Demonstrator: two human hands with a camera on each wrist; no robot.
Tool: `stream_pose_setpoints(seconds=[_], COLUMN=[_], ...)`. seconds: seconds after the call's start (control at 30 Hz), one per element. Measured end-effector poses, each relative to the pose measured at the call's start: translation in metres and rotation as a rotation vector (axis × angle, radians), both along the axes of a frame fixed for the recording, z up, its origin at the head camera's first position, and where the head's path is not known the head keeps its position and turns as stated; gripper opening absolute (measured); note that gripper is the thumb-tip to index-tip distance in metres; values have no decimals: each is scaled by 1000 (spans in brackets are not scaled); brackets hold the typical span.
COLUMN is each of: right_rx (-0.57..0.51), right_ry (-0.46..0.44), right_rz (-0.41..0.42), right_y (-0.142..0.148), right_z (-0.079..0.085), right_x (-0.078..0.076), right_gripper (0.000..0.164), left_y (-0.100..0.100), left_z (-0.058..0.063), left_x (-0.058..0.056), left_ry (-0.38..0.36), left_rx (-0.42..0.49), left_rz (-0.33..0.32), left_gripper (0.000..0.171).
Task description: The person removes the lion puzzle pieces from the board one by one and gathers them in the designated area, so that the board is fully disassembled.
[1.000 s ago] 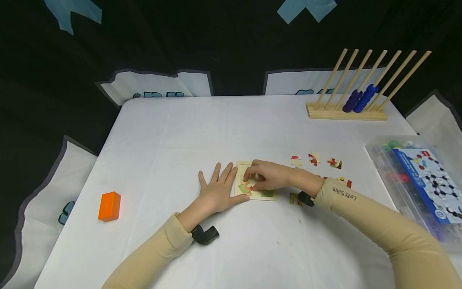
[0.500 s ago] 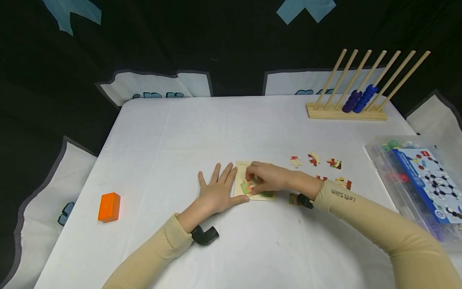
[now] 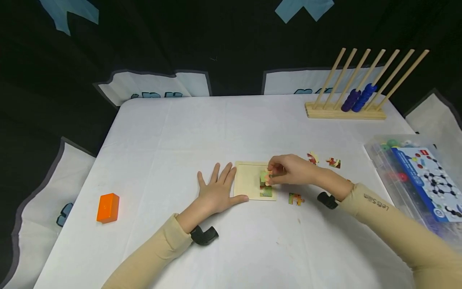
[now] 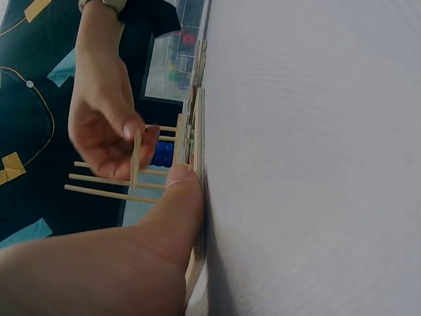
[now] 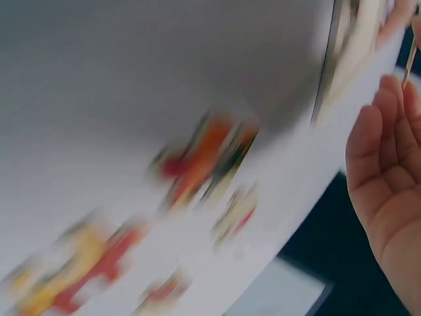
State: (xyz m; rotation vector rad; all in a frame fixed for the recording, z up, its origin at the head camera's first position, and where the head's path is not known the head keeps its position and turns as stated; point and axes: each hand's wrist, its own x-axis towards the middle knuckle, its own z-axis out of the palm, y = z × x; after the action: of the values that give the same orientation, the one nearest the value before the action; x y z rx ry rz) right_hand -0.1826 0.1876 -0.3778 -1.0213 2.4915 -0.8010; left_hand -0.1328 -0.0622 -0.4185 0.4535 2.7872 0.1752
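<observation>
A shallow wooden puzzle tray (image 3: 247,180) lies on the white table. Beside its left edge my left hand (image 3: 216,194) rests with fingers spread, the thumb at the tray's front edge. My right hand (image 3: 294,170) pinches a jigsaw piece (image 3: 268,178) between thumb and fingers over the tray's right part. The left wrist view shows this piece edge-on (image 4: 136,159), raised above the tray. A green puzzle piece (image 3: 266,192) lies in the tray's front right corner. Several loose pieces lie to the right, among them one near the tray (image 3: 296,199); the right forearm hides others.
An orange block (image 3: 108,208) stands at the left of the table. At the back right is a wooden peg rack (image 3: 346,114) with blue and purple beads. A clear plastic box (image 3: 379,164) with a blue booklet (image 3: 429,184) on it sits at the right edge.
My right hand has shifted right and lifted a piece from the tray's left part, baring the wood there. My left hand has stayed still.
</observation>
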Motion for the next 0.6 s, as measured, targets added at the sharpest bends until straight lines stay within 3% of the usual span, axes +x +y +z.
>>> stream_pose_setpoints(seconds=[0.23,0.4,0.6], right_rx=[-49,-59,-10], right_ry=[-160,-172,-146], right_rz=[-84,-100,-125], right_y=[69,112,126], right_z=[6,-9,-17], right_x=[23,42,59], right_gripper=[27,26,27], left_y=[2,2,1], left_z=[1,2,3], left_x=[1,1,1], left_ry=[7,0,1], left_rx=[20,18,27], left_rz=[-3,-2,-4], left_gripper=[98,98,98])
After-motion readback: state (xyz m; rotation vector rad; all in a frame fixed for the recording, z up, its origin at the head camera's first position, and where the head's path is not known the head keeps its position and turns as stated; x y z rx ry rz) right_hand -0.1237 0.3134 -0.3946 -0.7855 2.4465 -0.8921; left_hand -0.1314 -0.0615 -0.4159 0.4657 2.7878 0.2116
